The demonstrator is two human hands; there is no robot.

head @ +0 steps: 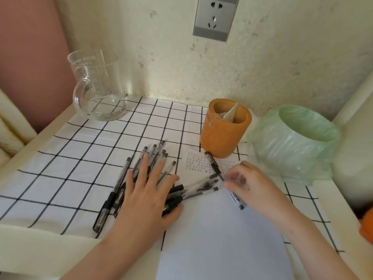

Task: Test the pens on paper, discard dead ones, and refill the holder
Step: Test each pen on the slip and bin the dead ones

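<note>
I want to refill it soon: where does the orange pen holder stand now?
In the head view the orange pen holder stands right of centre, at the far edge of the paper, just left of the green-lined bin.

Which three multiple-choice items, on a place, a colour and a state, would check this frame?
1. Where does the glass mug stand?
A. on the paper
B. at the far left corner of the checked cloth
C. inside the bin

2. What colour is the pen holder?
A. orange
B. blue
C. black

3. How is the left hand?
A. curled round the mug's handle
B. lifted off the table
C. flat on the pile of pens

Answers: B, the mug sits on the cloth's far left corner, by the wall; A, its wall is plainly orange; C, its straight fingers lie spread over the pens.
</note>
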